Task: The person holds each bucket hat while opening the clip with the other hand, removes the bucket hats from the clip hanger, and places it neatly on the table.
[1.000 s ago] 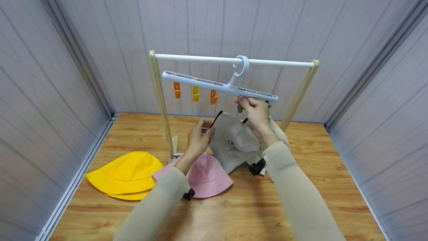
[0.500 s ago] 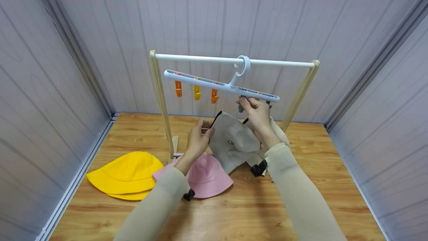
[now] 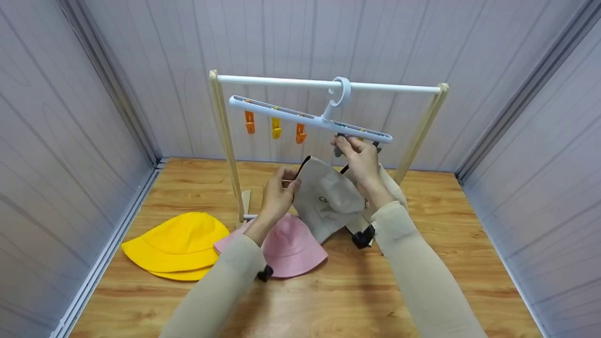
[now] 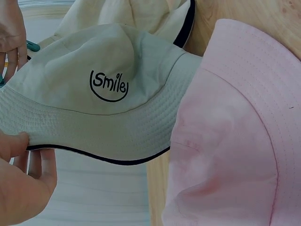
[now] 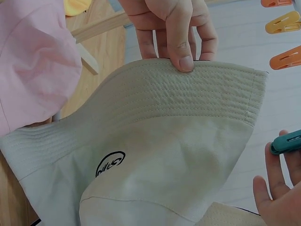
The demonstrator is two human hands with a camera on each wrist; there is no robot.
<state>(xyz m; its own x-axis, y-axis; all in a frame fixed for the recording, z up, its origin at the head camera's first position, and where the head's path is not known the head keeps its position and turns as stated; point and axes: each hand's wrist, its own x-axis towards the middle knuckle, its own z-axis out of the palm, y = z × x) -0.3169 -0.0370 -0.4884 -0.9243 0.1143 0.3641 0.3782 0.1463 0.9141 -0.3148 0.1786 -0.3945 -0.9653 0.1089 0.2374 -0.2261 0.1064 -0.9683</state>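
Observation:
In the head view my left hand pinches the brim of a cream bucket hat. The left wrist view shows "Smile" lettering on that hat and a black edge along its brim. My right hand is under the right part of a pale blue hanger, its thumb and fingers on a green clothespin. The hat's raised brim is below that clothespin, apart from it. A second cream hat is behind my right wrist, partly hidden; another green clothespin is near it in the left wrist view.
The hanger hooks over a white rod on a wooden rack. Orange and yellow clothespins hang from its left half. A pink hat and yellow hats lie on the wood-grain surface. Walls enclose three sides.
The hanger's left end has shifted slightly, with its clothespins a little higher. Both hands and the hat stay almost where they were.

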